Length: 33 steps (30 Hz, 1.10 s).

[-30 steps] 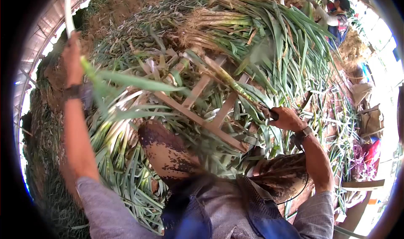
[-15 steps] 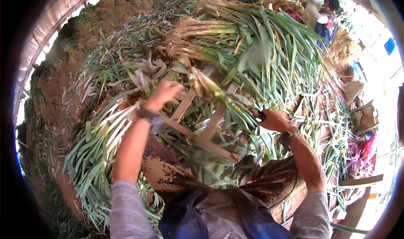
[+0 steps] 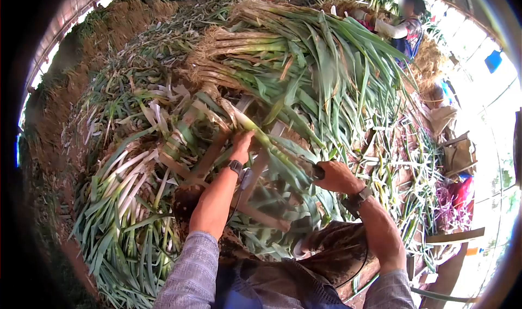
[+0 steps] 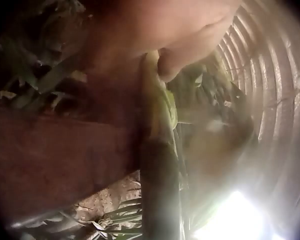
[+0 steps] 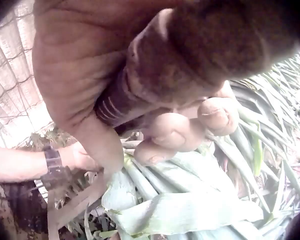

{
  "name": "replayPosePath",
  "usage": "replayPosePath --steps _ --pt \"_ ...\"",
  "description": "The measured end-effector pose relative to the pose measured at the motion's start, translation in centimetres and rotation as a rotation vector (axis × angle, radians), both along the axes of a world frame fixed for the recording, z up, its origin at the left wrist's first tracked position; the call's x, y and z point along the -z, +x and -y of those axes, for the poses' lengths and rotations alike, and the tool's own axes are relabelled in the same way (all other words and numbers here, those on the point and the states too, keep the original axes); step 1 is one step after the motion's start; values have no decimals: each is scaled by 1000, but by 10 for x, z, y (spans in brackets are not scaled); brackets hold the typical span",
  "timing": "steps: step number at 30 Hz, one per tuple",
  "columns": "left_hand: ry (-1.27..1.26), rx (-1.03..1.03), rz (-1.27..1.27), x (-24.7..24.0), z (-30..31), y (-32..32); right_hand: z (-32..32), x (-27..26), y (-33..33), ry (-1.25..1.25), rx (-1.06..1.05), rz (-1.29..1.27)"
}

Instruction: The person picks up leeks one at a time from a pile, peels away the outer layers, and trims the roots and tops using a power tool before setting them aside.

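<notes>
In the head view my left hand (image 3: 242, 145) pinches the stalk of a leek (image 3: 238, 119) that slants across the wooden frame. Up close in the left wrist view, the fingers curl round the pale green stalk (image 4: 157, 97). My right hand (image 3: 336, 177) grips a tool by its dark handle (image 3: 318, 171); a narrow brown length of it runs along the leek's leaves. The right wrist view shows the fingers wrapped round that ridged dark handle (image 5: 115, 106), with broad leek leaves (image 5: 185, 212) just below. What the tool's far end looks like is hidden among the leaves.
A large heap of rooted leeks (image 3: 326, 75) lies ahead. Leeks with white stalks (image 3: 130, 178) are piled at my left. Wooden slats (image 3: 263, 217) stand between my knees, among loose leaves. Another person (image 3: 408, 32) is at the far right.
My left hand held a leek out at the far left, then came back without it and moved right onto the leek at the centre. The right hand keeps its grip on the dark handle.
</notes>
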<state>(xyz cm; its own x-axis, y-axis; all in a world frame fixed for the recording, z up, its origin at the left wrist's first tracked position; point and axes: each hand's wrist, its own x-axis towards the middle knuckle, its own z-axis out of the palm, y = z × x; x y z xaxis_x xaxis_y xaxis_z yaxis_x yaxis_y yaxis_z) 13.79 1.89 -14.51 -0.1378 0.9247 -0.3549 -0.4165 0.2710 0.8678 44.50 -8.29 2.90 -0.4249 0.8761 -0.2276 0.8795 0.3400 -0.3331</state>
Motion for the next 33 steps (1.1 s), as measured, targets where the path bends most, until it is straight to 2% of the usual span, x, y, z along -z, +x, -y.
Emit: replayPosePath --steps 2,5,7,11,13,15,17,19,23,26,29,33 --pt "28 -35 47 15 -9 -1 -1 2 7 34 22 -48" --pt "100 -76 114 5 -10 3 -5 2 12 20 7 -1" --pt "136 33 149 -20 -3 3 -1 6 16 37 -38 -36" --pt "117 7 142 -41 5 4 7 5 14 119 -17 -55" --pt "91 -104 -127 -51 17 10 12 4 13 160 -5 -54" --pt "92 -73 -91 -63 26 8 17 4 12 252 -60 -63" --pt "81 47 219 -76 35 6 17 1 13 211 -23 -55" --pt "144 34 234 -71 39 10 17 0 15 180 3 -17" --pt "260 21 186 -66 49 9 15 -1 11 250 -64 -153" --pt "317 157 -86 -53 56 17 15 -6 0 279 -85 -158" --pt "234 356 -38 -81 88 33 12 -16 -16 248 -77 -79" --pt "259 446 42 -86 100 33 11 -14 -26 265 -142 -135"
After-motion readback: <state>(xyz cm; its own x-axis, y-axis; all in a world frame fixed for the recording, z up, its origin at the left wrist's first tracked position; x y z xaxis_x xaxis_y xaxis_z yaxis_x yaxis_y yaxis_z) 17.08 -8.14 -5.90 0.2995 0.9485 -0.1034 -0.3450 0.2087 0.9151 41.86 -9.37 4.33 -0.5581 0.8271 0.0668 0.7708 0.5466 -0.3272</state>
